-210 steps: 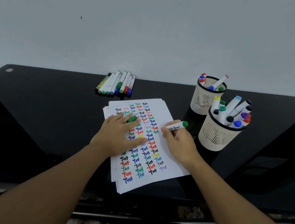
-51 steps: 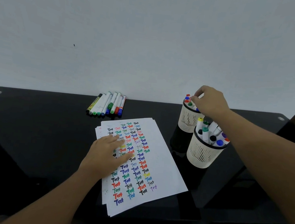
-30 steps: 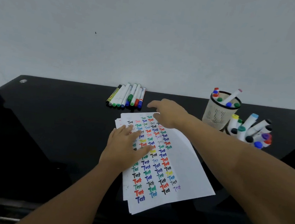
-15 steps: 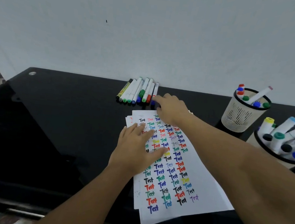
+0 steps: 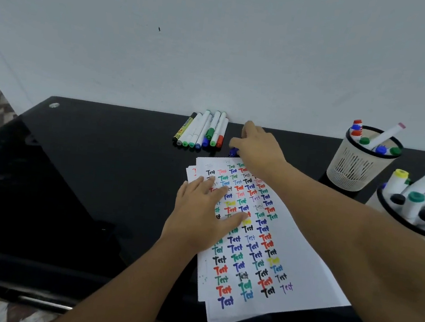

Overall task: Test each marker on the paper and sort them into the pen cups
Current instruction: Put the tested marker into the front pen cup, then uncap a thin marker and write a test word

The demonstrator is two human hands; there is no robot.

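Head view: right hand point(image 5: 257, 150) curled over a blue-capped marker point(image 5: 233, 151) on the tabletop point(image 5: 85, 173), beside the marker row point(image 5: 201, 131). Left hand point(image 5: 200, 212) flat, fingers straight, pressing the paper point(image 5: 300, 263). Two pen cups point(image 5: 353, 169) at right, holding markers.

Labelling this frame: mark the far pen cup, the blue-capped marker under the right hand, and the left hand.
far pen cup point(image 5: 348, 165), head view, mesh wall.
blue-capped marker point(image 5: 233, 151), head view, blue cap.
left hand point(image 5: 200, 213), head view, back of hand.
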